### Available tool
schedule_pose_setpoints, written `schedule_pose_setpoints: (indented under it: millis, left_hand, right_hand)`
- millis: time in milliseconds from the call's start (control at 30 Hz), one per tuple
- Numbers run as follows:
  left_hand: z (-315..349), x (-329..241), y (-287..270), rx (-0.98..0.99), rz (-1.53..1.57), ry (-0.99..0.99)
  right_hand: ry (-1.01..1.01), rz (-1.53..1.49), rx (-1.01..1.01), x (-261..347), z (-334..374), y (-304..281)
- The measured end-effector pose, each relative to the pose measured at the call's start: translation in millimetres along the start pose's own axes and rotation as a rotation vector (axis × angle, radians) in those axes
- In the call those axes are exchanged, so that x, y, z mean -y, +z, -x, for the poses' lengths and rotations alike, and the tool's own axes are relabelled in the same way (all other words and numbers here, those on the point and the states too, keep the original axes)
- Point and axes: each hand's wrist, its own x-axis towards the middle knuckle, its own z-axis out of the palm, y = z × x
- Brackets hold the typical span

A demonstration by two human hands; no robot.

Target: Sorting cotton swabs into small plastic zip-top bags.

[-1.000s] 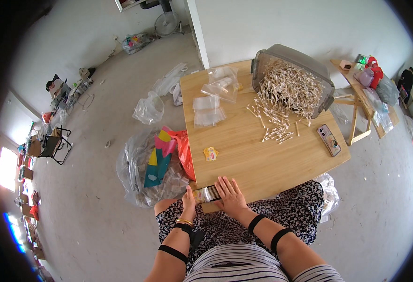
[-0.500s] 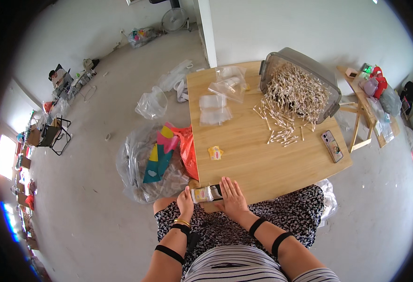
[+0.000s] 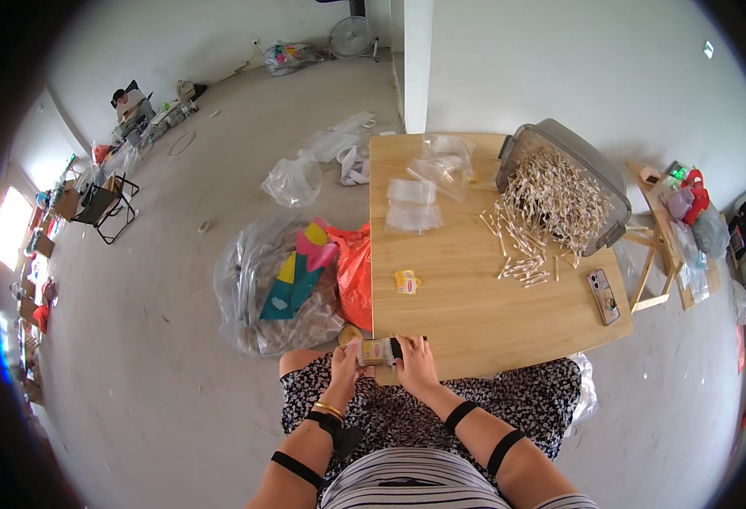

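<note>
At the near left edge of the wooden table [image 3: 491, 327], a small clear pack of cotton swabs with a yellow label [image 3: 378, 351] lies between my hands. My left hand [image 3: 345, 366] closes on the left end of the pack. Curled fingers of my right hand [image 3: 417, 366] grip its dark right end, and I cannot make out whether that is a separate black piece. Small yellow label cards [image 3: 407, 282] lie farther up the table. A grey translucent bin [image 3: 569, 140] rests on its side at the far right, with loose cotton swabs [image 3: 551, 199] spilling from it.
Clear plastic bags [image 3: 413, 205] lie on the table's far left, and a phone [image 3: 603, 297] near its right edge. Beside the table's left edge sit a red bag [image 3: 355, 276] and a large clear plastic sack [image 3: 245, 293]. A person [image 3: 131, 106] sits far left.
My right hand's fingers, which lay outstretched over the pack's right end, are now curled around it. The pack is turned slightly. The whole view has shifted a little.
</note>
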Motion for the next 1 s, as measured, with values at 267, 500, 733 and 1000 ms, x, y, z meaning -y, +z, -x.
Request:
schedule_pose_setpoints:
  millis: [267, 500, 733, 1000]
  left_hand:
    - [22.7, -0.2, 10.7, -0.014, 0.288, -0.076]
    - [19.3, 16.1, 24.4, -0.105, 0.475, -0.086]
    - [16.0, 24.0, 14.7, -0.039, 0.42, -0.124]
    - [14.1, 18.6, 14.1, -0.002, 0.486, -0.089]
  right_hand:
    - [0.176, -0.28, -0.044, -7.8, -14.5, 42.7]
    - [0.306, -0.487, -0.204, 22.6, -16.1, 70.0]
    - [0.212, -0.649, 0.065, -6.9, -13.7, 27.7]
    - [0.327, -0.848, 0.323, -3.7, -14.1, 12.3]
